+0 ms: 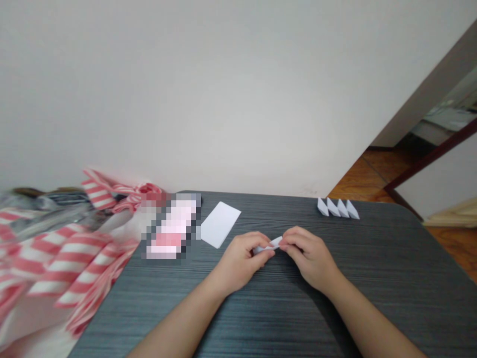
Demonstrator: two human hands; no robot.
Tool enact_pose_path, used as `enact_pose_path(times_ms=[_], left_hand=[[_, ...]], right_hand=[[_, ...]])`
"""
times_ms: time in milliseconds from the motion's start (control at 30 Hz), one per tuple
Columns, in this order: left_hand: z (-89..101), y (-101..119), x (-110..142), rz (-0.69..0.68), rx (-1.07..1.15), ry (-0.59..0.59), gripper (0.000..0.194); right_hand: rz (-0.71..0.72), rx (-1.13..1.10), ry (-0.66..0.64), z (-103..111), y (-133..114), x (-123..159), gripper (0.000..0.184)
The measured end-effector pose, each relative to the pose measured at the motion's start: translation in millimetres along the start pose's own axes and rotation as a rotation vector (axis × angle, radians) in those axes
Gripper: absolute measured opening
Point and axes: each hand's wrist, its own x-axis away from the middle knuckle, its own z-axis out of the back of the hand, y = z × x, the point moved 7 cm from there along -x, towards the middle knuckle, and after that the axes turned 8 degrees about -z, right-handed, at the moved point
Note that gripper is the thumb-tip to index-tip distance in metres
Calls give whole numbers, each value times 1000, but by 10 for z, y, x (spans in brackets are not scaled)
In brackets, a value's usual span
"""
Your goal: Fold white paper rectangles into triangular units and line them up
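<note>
My left hand (240, 261) and my right hand (307, 256) meet over the middle of the dark grey table (391, 278). Both pinch a small folded piece of white paper (271, 245) between thumbs and fingers, just above the tabletop. A flat white paper rectangle (220, 224) lies to the left beyond my left hand. Several folded white paper triangles (338, 208) stand in a row near the far right edge.
A red-and-white striped plastic bag (70, 263) sprawls over the left side beside the table. A blurred-out pink and white object (172, 226) lies at the far left of the table. A pale wall stands behind; orange floor (372, 176) shows at right.
</note>
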Motion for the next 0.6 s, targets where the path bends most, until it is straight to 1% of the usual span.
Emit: enact_pose_path(times_ms=[167,367,600], left_hand=[[16,35,-11,-35,-44,2,13],[15,9,-10,-2,-105,-8,11],[12,55,-2,-44,-83,13,14]], right_hand=[[-12,6,-13,-6,-12,-8,16],[-9,24,-31,-14,-15,-8,18],[-20,10,-12,-21,7,-3,13]])
